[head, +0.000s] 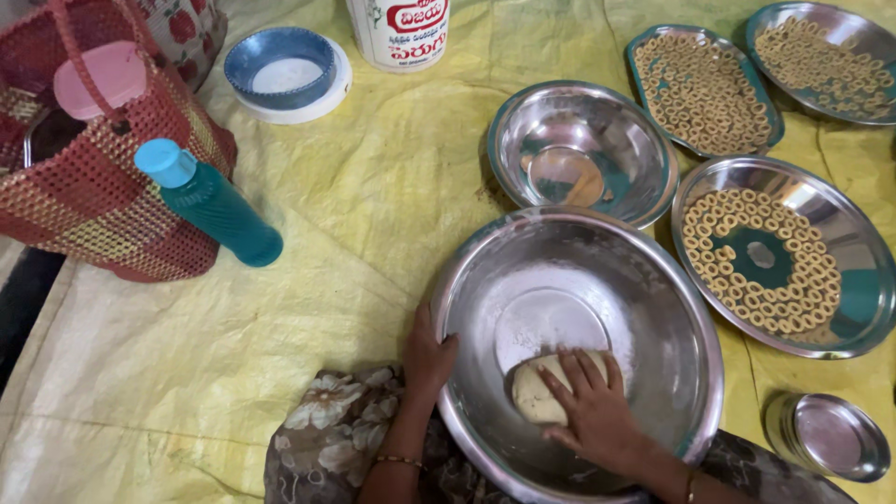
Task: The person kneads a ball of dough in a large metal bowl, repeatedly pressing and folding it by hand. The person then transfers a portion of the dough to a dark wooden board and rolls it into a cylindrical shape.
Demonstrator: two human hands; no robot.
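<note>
Far left: red woven basket (93, 196) w/ a pink lid (98, 77) inside, teal bottle (210, 203) leaning against its side. Behind, blue-rimmed white lid (287, 75) and a white tub (401, 33), all on a yellow sheet (280, 308) over the floor. Left hand (427, 359), its grip closed over the rim of the big steel bowl (653, 289), thumb inside, fingers outside. Dough ball (534, 392) sits at the bowl's near bottom; right hand (593, 406) lies flat on it, grip wide, fingers spread, pressing, not wrapped round. Behind: smaller empty steel bowl (581, 149). Right: three steel plates of small dough rings – nearest (863, 280), rear-left tray (702, 89), rear-right (826, 56). Near right corner: small steel lid (829, 434).
</note>
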